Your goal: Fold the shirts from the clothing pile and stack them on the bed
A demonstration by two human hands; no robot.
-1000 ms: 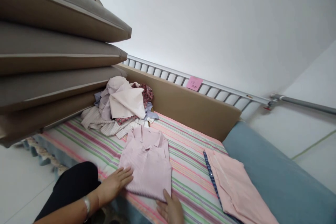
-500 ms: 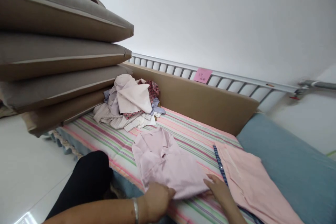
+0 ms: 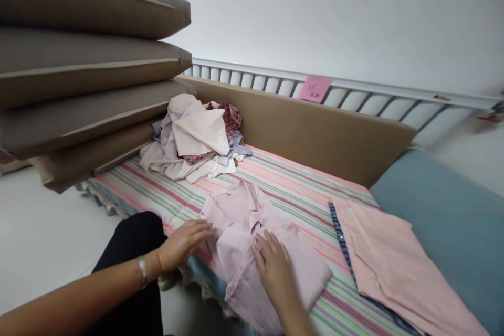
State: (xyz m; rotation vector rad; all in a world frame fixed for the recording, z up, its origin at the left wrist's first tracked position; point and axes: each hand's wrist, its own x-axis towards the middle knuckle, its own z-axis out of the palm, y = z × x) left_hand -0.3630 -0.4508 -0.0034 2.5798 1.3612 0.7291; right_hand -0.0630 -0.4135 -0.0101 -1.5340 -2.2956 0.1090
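Observation:
A light pink collared shirt (image 3: 291, 257) lies on the striped sheet (image 3: 173, 205), its collar toward the back. A loose layer of it lies across the front, and its near end reaches over the couch edge. My left hand (image 3: 185, 244), with a silver bracelet on the wrist, is at the shirt's left shoulder side, fingers stretched out. On the middle of the shirt rests my right hand (image 3: 277, 268), its fingers spread over the fabric. Right of it lies a folded peach garment (image 3: 389, 252) on top of a dark blue patterned cloth (image 3: 339, 236).
A crumpled heap of clothes (image 3: 197, 136) sits at the back left beside stacked grey-brown cushions (image 3: 86, 79). Behind the sheet runs a brown padded board (image 3: 307, 126), with a pink note (image 3: 315, 88) above it. A blue cushion (image 3: 444, 205) bounds the right side.
My left hand has left the lower hem for the shirt's left side. My right hand has moved from the right corner to the middle, and the shirt's near part now lies differently.

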